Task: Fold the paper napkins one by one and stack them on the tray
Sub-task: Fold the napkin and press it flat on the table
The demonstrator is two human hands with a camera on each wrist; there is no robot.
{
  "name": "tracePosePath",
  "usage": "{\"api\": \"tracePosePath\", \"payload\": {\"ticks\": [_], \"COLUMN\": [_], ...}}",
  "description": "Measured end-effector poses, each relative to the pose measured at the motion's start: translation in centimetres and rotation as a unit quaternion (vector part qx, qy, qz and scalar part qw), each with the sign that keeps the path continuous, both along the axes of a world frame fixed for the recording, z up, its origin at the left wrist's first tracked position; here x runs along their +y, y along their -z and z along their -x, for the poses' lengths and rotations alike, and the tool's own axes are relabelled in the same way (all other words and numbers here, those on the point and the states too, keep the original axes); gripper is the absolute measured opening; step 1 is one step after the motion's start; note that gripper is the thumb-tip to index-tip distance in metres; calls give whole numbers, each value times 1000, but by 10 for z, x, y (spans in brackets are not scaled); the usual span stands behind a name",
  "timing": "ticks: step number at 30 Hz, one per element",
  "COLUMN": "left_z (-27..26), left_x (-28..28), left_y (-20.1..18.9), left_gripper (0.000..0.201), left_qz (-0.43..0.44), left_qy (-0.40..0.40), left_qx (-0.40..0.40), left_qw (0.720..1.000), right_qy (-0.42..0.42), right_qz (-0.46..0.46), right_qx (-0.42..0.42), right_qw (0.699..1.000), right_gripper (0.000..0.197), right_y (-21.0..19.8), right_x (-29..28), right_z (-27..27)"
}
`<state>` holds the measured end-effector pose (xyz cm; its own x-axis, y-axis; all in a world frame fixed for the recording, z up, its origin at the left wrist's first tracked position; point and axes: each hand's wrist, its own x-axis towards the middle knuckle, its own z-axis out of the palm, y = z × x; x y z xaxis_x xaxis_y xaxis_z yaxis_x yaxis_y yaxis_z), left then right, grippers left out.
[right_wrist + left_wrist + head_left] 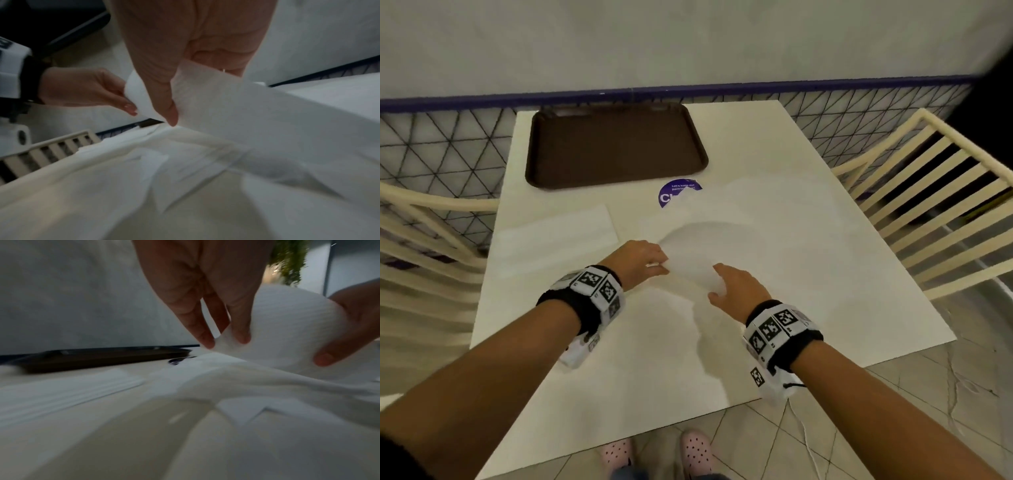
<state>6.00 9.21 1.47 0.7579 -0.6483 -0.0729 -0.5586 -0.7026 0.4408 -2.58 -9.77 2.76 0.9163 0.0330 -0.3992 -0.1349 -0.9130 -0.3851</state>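
A white paper napkin (pixel 722 236) lies spread over the middle of the white table (pixel 619 359), its near edge lifted and curling. My left hand (pixel 645 262) pinches the left near corner of that edge (pixel 226 340). My right hand (pixel 736 291) pinches the right near corner (pixel 185 97), thumb on the paper. Between the hands the napkin (pixel 292 324) bows upward. A folded napkin (pixel 554 236) lies flat to the left on the table. The brown tray (pixel 616 113) sits at the far left of the table with nothing on it.
A round purple sticker (pixel 671 195) on the table is partly covered by the napkin. Cream slatted chairs stand at the right (pixel 928 192) and left (pixel 421 233). A wall with a triangle-patterned tile band (pixel 448 144) runs behind the table.
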Motion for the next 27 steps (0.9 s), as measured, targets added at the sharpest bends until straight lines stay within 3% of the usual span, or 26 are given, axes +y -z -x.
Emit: {"api": "tracePosePath", "payload": {"ticks": [3, 8, 10, 12, 14, 17, 20, 23, 27], "left_z": [21, 62, 73, 81, 85, 78, 71, 60, 51], "left_x": [61, 129, 147, 157, 161, 166, 167, 169, 171], "left_y": [14, 28, 31, 28, 24, 25, 25, 30, 35], "left_gripper": [26, 39, 44, 29, 34, 34, 52, 50, 47], "left_qz": [37, -9, -39, -43, -39, -56, -111, -77, -45], "left_qy": [-73, -208, -232, -252, -274, -321, -352, -356, -365], "left_qx": [27, 97, 126, 144, 157, 197, 248, 279, 321], "left_qw": [996, 973, 964, 956, 948, 925, 896, 889, 873], "right_qy": [-76, -177, -210, -254, -279, -284, -255, -215, -144], "right_qz": [5, -39, -46, -24, -2, 26, 40, 20, -48], "right_qx": [28, 67, 81, 98, 109, 111, 106, 110, 126], "right_qw": [997, 981, 973, 962, 954, 952, 960, 970, 980], "right_gripper": [42, 23, 25, 23, 18, 24, 28, 37, 29], "right_y": [15, 23, 20, 18, 18, 17, 13, 14, 23], "right_x": [19, 70, 92, 111, 127, 142, 147, 140, 125], "right_z": [-4, -15, -20, -27, -35, -47, -58, -68, -78]}}
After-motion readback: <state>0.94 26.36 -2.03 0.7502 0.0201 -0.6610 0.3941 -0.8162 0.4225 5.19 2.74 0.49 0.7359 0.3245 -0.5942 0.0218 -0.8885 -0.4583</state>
